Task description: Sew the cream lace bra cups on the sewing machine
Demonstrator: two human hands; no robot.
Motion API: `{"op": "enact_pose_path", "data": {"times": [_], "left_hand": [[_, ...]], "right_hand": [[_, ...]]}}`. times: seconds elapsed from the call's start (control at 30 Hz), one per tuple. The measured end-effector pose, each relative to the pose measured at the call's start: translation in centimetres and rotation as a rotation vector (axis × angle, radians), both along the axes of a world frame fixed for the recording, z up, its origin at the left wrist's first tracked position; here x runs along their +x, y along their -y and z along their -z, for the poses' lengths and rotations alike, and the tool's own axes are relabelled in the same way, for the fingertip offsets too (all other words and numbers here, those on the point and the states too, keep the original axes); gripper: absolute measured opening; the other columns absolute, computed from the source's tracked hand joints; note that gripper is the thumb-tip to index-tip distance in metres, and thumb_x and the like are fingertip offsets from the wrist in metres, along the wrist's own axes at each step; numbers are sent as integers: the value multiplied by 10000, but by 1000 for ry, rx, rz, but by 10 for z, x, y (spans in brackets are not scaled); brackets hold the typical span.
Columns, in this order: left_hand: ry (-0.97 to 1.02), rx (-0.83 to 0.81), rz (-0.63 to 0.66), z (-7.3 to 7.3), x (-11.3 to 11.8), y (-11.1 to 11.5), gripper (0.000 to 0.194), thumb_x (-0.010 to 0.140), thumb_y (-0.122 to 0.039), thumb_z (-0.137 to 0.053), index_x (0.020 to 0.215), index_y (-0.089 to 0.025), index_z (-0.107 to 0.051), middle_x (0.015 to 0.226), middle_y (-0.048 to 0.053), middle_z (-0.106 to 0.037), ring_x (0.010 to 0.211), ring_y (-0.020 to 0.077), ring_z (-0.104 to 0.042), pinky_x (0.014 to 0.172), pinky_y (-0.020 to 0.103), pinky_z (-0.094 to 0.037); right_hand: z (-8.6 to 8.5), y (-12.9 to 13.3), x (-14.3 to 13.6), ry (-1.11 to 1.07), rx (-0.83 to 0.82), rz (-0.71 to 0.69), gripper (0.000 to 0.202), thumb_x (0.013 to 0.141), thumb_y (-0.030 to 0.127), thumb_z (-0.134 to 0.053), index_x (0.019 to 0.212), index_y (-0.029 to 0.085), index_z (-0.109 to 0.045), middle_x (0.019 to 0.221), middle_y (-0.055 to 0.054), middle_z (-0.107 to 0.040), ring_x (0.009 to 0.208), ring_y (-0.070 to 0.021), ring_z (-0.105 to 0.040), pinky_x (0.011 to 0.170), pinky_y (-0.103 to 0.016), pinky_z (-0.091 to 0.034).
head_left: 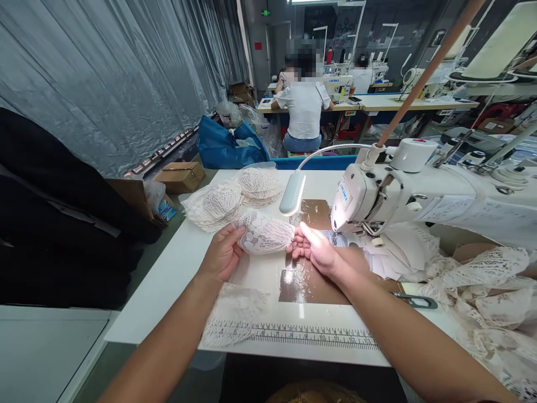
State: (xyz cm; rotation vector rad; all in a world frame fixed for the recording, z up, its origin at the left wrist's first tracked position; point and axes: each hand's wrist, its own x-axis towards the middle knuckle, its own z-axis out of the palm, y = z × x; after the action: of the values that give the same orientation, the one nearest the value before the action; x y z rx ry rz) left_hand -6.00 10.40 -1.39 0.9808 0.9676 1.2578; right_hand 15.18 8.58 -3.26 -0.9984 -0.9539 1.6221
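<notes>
Between my two hands a cupped piece of white lace is held up over the table. My left hand pinches its left end between thumb and fingers. At the right end, my right hand grips the lace edge with thumb and fingertips. Behind it lie stacked lace cups in two piles. Another flat lace piece rests near the front edge, partly over the printed ruler. To the right stands a white sewing machine.
A lamp on a bendable neck hangs above the table. Thread snips lie right of my forearm, beside heaped lace. A blue bag and cardboard box sit beyond the table. A person sits farther off.
</notes>
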Motion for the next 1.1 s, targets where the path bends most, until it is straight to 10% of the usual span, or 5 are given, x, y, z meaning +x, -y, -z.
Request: {"op": "enact_pose_path", "data": {"times": [0.3,0.5,0.77,0.9,1.1], "left_hand": [[-1126,1160,525,-29,28,104,277,876,-82,-467,1091,-161,-624,1132,96,-677,1065,232,-613,943,403,-473],[-1201,971,719,8,45,142,280,868,-273,-585,1130,-176,-609,1233,118,-625,1172,298,-539,1008,488,-405],[-857,400,217,-9,50,118,357,781,-331,-703,1129,-252,-690,1179,74,-667,1089,277,-597,948,347,-458],[-877,159,268,4,63,95,674,678,-353,-778,1309,-245,-568,1178,83,-666,1034,294,-613,838,332,-486],[-705,140,312,9,77,97,434,704,-294,-739,1126,-214,-678,1139,82,-678,1041,280,-614,825,312,-490]], "right_hand": [[-7,57,47,175,-214,-52,423,889,529,-503,1010,159,-669,802,-73,-683,613,-121,-596,547,-227,-527],[15,119,95,380,-39,54,597,880,607,-469,1239,146,-591,1109,-132,-656,856,-182,-628,714,-297,-534],[26,157,101,788,360,107,412,890,440,-531,1220,202,-599,1140,-92,-663,969,-231,-629,845,-373,-510],[29,159,99,913,526,112,359,900,380,-518,1193,192,-601,1123,-94,-665,926,-218,-629,830,-359,-503],[26,164,102,907,541,96,336,899,375,-522,1167,192,-610,1193,-106,-638,1000,-238,-616,858,-376,-493]]}}
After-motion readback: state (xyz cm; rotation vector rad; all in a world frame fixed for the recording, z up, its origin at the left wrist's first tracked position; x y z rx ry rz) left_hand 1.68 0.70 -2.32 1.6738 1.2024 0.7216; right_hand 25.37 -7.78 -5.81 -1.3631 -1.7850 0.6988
